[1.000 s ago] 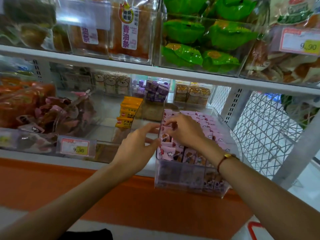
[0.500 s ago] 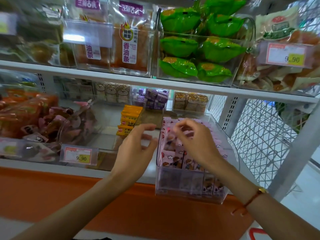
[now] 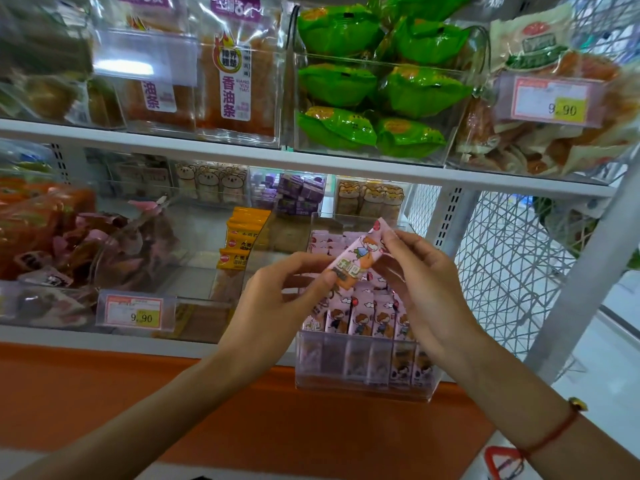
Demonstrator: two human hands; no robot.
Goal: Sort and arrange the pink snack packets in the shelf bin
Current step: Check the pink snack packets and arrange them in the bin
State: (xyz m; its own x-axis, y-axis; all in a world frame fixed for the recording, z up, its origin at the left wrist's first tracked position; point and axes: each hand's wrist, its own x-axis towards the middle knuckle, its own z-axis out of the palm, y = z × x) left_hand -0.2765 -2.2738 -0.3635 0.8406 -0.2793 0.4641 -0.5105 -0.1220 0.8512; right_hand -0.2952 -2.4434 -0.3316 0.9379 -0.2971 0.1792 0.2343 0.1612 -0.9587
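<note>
Here the clear shelf bin (image 3: 363,382) is sitting at the near shelf edge, its standing pink packets (image 3: 360,317) below both hands; the left hand (image 3: 277,299) and right hand (image 3: 426,289) are pinching one pink snack packet (image 3: 356,258) end to end, its long axis slanting up to the far right

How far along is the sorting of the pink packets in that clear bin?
Partly done. Done: the front row of pink snack packets stands upright, side by side, in the clear shelf bin, with more rows behind. In hand: one pink packet is lifted above the bin, tilted, the left hand pinching its lower end and the right hand its upper end. Left: setting this packet into a row; I cannot tell which packets still need sorting.
</note>
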